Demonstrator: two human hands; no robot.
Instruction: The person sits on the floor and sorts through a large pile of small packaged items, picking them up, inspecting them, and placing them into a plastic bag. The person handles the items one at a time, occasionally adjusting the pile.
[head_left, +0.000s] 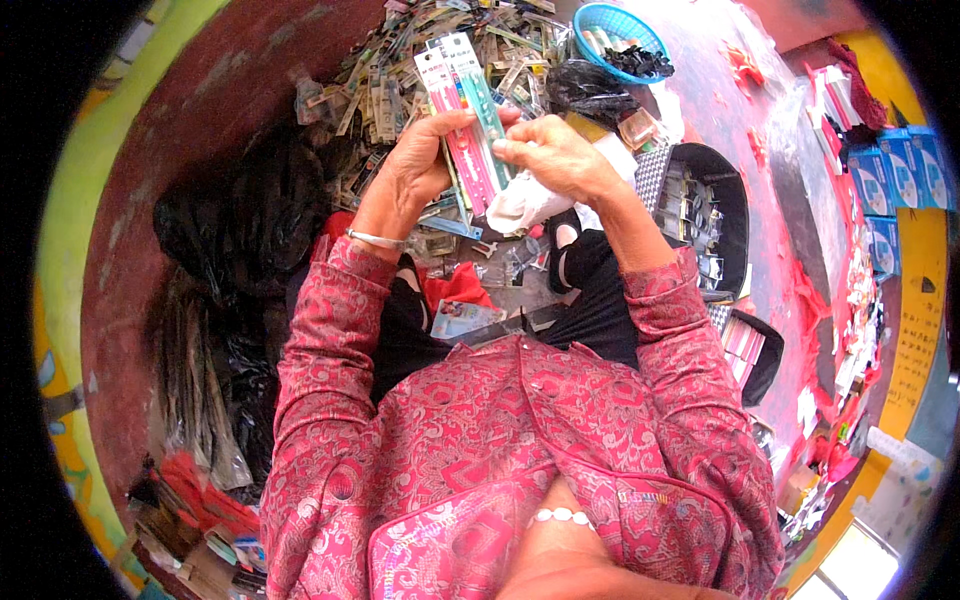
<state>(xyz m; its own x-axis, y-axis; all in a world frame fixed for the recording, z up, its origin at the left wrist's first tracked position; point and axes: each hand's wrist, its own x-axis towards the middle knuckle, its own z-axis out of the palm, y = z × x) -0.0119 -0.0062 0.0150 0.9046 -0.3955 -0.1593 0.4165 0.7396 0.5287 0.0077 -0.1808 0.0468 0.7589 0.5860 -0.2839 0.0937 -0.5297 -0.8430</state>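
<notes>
- The left hand (418, 160) is gripping the pink pack (465, 150), its thumb lying across the front near the middle and its fingers partly hidden behind.
- The right hand (562, 158) has its fingers bent together and pinched at the right edge of the teal pack (486, 110).
- Both packs are long and narrow; they stand side by side, overlapping, between the two hands, tilted with their tops leaning to the left, in front of the pile.
- A white cloth (525, 205) is bunched just below the right hand; whether any fingers also hold it, I cannot tell.
- Beyond the hands, a large loose pile (375, 95) of small flat packs spreads out.
- To the right of the pile is a blue basket (584, 22) with black pieces (642, 64) and pale ones inside, and a black bag (590, 88) lies just below it.
- Near the right forearm is a black box (738, 215) with a checked side, filled with small packs.
- On the left, a big black bag (225, 215) sits near the left forearm.
- Between the knees lies a red cloth (458, 284).
- Blue cartons (885, 178) are stacked at the far right.
</notes>
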